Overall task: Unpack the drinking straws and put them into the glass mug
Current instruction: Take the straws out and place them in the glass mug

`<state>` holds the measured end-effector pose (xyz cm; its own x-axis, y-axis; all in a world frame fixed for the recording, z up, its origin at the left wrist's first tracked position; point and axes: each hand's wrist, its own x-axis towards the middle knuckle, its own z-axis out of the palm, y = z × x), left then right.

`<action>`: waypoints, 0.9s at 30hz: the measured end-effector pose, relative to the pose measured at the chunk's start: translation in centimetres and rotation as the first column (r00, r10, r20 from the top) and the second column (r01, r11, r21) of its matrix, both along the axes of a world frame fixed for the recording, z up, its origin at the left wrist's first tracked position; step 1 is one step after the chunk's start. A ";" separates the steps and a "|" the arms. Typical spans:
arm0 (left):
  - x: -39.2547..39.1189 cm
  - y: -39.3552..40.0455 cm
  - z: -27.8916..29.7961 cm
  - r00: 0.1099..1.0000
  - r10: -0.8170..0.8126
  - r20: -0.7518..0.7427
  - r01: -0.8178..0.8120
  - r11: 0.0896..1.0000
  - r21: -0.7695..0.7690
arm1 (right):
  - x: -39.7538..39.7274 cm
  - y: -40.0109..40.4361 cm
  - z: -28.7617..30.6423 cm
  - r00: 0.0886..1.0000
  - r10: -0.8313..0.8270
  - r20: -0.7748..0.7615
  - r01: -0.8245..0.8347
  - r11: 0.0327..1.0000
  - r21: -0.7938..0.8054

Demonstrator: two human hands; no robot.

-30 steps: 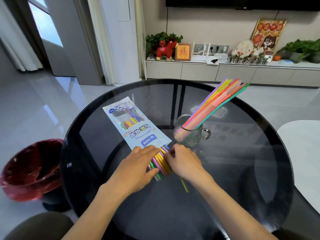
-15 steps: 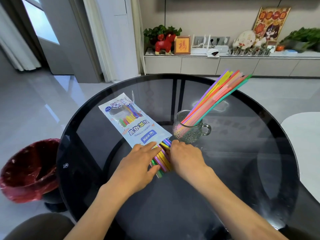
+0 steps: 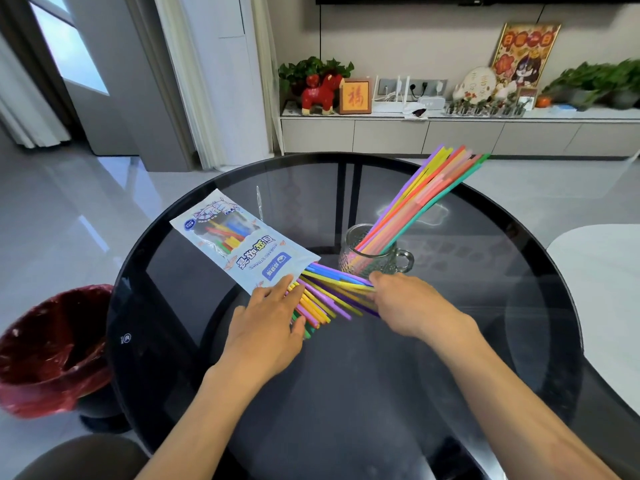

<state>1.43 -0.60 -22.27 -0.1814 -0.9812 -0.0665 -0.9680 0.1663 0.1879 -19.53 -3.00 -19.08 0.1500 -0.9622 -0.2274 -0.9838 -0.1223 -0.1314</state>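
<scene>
A pale blue straw packet (image 3: 242,244) lies on the round black glass table (image 3: 381,393), its open end facing me. Coloured straws (image 3: 332,289) stick out of that end. My left hand (image 3: 270,320) lies flat on the packet's mouth and the lower straws, fingers spread. My right hand (image 3: 408,303) is closed on a bunch of those straws, pulled sideways to the right and fanned away from the others. Just behind it stands the glass mug (image 3: 370,258), holding a sheaf of straws (image 3: 426,199) that leans up to the right.
A bin with a red liner (image 3: 52,348) stands on the floor left of the table. A white table edge (image 3: 602,289) shows at the right. A low cabinet with plants and ornaments (image 3: 450,129) runs along the far wall.
My right hand has swung to the right, drawing a bunch of straws partly out of the packet and fanning them. My left hand has stayed pressed on the packet's mouth.
</scene>
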 end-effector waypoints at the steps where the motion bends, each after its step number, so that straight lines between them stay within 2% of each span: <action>1: 0.0 0.0 0.0 1.000 0.004 0.000 -0.004 1.000 0.000 | -0.2 -0.1 0.0 1.000 0.007 0.004 -0.007 1.000 0.002; 4: 0.2 -0.1 0.1 1.000 0.010 -0.006 -0.010 1.000 -0.002 | -1.2 -0.3 0.5 1.000 0.024 -0.005 -0.024 0.999 0.032; 9: 0.2 -0.2 0.2 1.000 0.012 -0.016 -0.012 1.000 -0.002 | -4.4 0.2 3.2 1.000 0.020 0.010 -0.022 0.985 0.170; 13: 0.0 -0.1 0.2 1.000 0.011 0.011 -0.010 1.000 -0.023 | -6.9 1.3 4.4 0.980 -0.083 0.183 0.046 0.978 0.202; 17: 0.0 0.0 0.2 1.000 0.008 0.008 -0.008 1.000 -0.020 | -9.2 2.0 5.1 0.919 -0.182 0.351 0.099 0.965 0.241; 22: -0.2 -0.1 0.4 1.000 0.011 0.011 -0.011 1.000 -0.012 | -10.1 2.9 6.2 0.791 -0.196 0.580 0.067 0.969 0.237; 27: -0.2 -0.2 0.5 1.000 0.023 0.009 -0.023 1.000 0.001 | -10.1 2.5 5.5 0.691 -0.184 0.699 0.041 0.975 0.217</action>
